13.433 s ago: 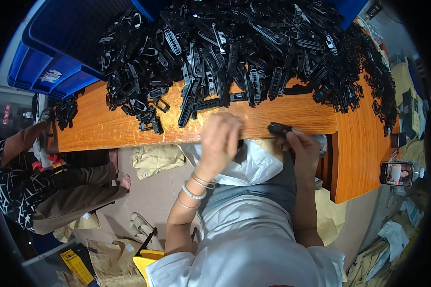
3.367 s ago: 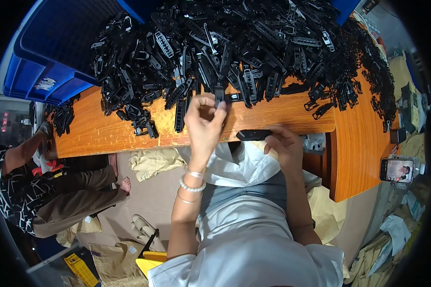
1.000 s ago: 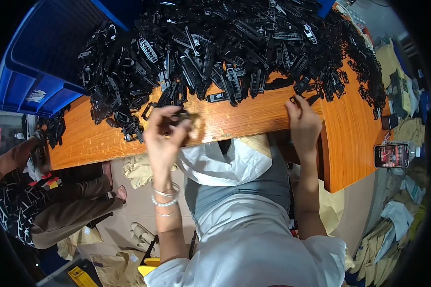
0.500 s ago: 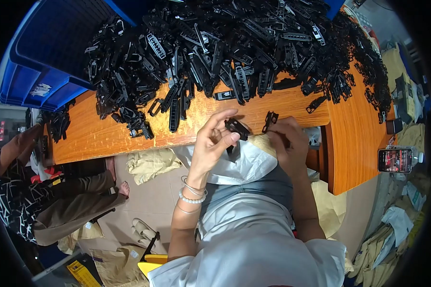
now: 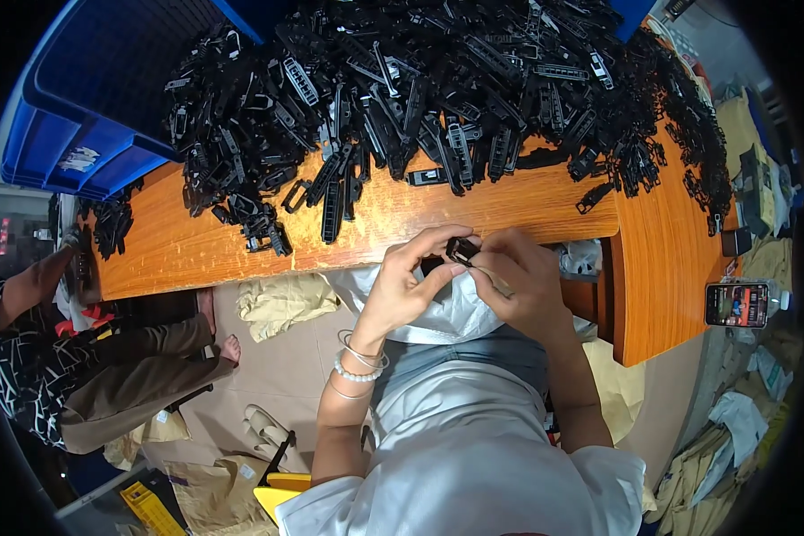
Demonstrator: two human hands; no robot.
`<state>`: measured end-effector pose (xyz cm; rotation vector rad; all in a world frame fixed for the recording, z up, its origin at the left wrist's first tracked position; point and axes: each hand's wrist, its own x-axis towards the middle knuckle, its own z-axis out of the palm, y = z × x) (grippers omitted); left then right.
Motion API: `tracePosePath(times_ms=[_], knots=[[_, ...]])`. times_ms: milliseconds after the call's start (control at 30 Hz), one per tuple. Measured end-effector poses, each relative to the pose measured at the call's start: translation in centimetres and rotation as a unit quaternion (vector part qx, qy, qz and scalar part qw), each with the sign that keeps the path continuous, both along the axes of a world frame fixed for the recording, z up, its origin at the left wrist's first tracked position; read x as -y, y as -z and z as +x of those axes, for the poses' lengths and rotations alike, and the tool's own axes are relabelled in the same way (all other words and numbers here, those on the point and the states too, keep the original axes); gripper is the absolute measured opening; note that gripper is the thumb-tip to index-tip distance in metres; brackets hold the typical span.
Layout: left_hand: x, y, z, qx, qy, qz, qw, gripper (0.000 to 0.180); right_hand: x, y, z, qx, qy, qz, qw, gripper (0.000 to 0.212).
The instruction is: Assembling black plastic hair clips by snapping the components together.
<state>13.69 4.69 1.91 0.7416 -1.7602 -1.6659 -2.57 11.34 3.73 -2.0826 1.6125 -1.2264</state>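
Observation:
Just in front of the table's front edge, both hands meet around a black plastic part [image 5: 461, 251]. My left hand [image 5: 411, 284], with bracelets at the wrist, pinches it between thumb and fingers from the left. From the right, my right hand [image 5: 520, 279] closes its thumb and fingertips on a small black piece, brought up against that part; the fingers mostly hide this piece. Beyond the hands, a big heap of black plastic parts [image 5: 375, 98] covers the back of the table, with a few strays at its near side.
The orange wooden table [image 5: 500, 210] has an extension down the right side. Smaller black parts [image 5: 629, 161] spread toward that side. Blue crates [image 5: 85, 152] stand at the far left. A phone [image 5: 737, 304] stands at the right edge. A white sack [image 5: 446, 308] covers my lap. Another person sits left.
My right hand has moved left and brought its small black piece against the part in my left hand. The left hand has shifted slightly right and closed in.

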Motion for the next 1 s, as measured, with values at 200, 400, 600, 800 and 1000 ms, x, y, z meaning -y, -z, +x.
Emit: tracePosePath(times_ms=[200, 400, 600, 800, 1000], knots=[[-0.4, 0.1, -0.6, -0.074, -0.026, 0.057, 0.995, 0.035, -0.1, 0.7, 0.1, 0.049, 0.017, 0.016, 0.999, 0.023], [0.2, 0.9, -1.9, -0.159, -0.009, 0.220, 0.962, 0.027, -0.5, 1.4, -0.4, 0.049, 0.083, -0.064, 0.993, 0.021], [6.6, -0.8, -6.1, 0.039, -0.177, -0.215, 0.960, 0.010, -1.3, 3.2, -1.8, 0.317, 0.153, 0.010, 0.936, 0.006], [11.6, -1.6, -9.4, 0.137, -0.258, -0.457, 0.840, 0.008, -1.4, 3.5, -1.8, 0.342, 0.160, 0.033, 0.925, 0.010], [12.2, -2.3, -9.5, 0.306, -0.205, -0.517, 0.773, 0.011, -1.6, 4.0, -2.1, 0.397, 0.173, 0.052, 0.900, 0.013]])
